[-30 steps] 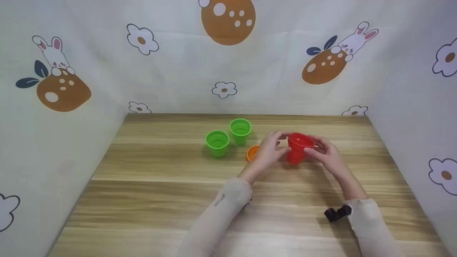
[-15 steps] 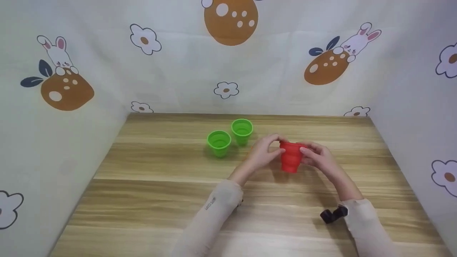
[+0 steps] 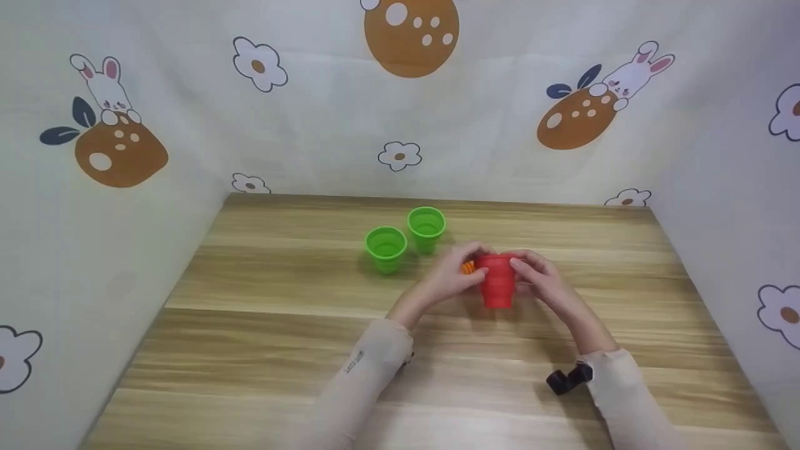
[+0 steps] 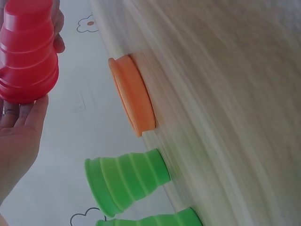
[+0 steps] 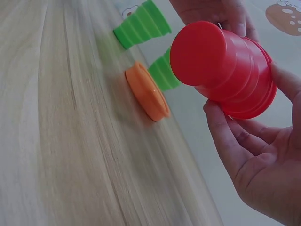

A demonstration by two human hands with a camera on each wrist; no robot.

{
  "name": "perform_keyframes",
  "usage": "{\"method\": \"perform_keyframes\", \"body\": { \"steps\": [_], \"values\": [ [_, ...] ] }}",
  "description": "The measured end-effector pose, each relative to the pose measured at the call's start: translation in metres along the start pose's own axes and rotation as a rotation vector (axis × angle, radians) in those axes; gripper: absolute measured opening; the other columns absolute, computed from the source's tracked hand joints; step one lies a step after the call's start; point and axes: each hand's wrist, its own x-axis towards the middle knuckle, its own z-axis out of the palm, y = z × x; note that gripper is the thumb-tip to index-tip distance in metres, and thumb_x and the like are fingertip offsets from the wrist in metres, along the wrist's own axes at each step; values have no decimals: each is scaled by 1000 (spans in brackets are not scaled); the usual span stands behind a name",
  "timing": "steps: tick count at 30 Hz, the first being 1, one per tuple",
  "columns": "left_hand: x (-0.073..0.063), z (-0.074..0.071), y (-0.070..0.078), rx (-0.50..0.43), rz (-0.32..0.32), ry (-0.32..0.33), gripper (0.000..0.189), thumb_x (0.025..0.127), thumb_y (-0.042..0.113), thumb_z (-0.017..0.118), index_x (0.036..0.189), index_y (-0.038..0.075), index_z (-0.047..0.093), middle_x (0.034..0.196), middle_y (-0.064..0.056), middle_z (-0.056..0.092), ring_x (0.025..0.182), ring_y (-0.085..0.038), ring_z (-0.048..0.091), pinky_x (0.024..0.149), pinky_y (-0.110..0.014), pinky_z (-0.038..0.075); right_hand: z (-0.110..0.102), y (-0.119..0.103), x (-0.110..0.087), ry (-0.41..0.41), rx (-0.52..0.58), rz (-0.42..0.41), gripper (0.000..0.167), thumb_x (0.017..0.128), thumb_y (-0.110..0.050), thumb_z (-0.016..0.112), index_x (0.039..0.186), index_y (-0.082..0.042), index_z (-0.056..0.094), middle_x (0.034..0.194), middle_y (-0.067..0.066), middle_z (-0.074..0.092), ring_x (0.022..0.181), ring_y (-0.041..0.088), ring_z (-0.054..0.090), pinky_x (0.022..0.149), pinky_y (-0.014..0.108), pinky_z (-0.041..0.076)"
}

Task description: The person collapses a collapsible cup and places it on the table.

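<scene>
A red collapsible cup (image 3: 498,284), stretched to full height, is held above the table by both hands. My left hand (image 3: 445,276) grips its left side near the rim. On the right side, the fingers and thumb of my right hand (image 3: 545,279) hold the rim area. In the right wrist view the cup's round base (image 5: 197,54) faces the camera. A flat, collapsed orange cup (image 4: 134,96) lies on the table, mostly hidden behind the left hand in the head view.
Two extended green collapsible cups stand upright left of the hands: a nearer one (image 3: 386,265) and a farther one (image 3: 426,242). Patterned cloth walls (image 3: 325,125) enclose the wooden table (image 3: 262,350) at the back and sides. A black wrist device (image 3: 567,379) hangs by the right sleeve.
Both hands have brought the red cup left and nearer the person. It has tilted, so its inside no longer shows in the head view. The green cups stay in place.
</scene>
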Motion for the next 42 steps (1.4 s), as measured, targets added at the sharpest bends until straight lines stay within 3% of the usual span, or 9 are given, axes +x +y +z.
{"method": "perform_keyframes", "body": {
  "steps": [4,7,20,30,37,42],
  "values": [
    [-3,-3,-1,-8,-26,11,32,91,2,60,123,1,63,115,-14,68,101,-17,59,95,-24,52,5,1,0,5,-23,-80,46,100,-19,58,141,-1,48,117,-9,64,104,6,66,90,26,57],
    [-5,-6,-2,-25,-46,35,32,91,2,59,122,1,63,117,-15,68,103,-19,61,97,-27,53,8,1,-1,32,-47,-145,46,96,-10,64,138,2,51,117,-10,65,110,7,64,92,24,56],
    [-13,-13,-6,-5,-104,41,35,90,14,69,123,4,62,120,-12,63,107,-20,58,97,-34,54,21,2,-1,82,-100,-244,35,90,-1,69,122,9,58,103,-10,67,100,6,64,87,19,56],
    [-14,-15,-9,63,-74,48,28,91,11,68,118,3,65,113,-12,66,100,-17,57,89,-27,54,28,0,-2,149,-175,-276,31,88,-3,72,116,6,63,111,20,68,97,5,66,85,18,56],
    [-14,-14,-9,124,-28,40,22,94,9,66,115,2,66,108,-14,67,97,-19,58,91,-36,57,31,2,-2,194,-215,-337,25,87,-3,73,110,6,66,101,11,72,91,3,67,81,16,57],
    [-14,-12,-8,171,-22,41,20,95,10,65,114,2,67,106,-13,69,97,-20,61,90,-32,57,33,1,-3,222,-249,-355,22,88,-3,73,107,5,68,100,17,73,89,1,67,79,14,56]
  ]
}}
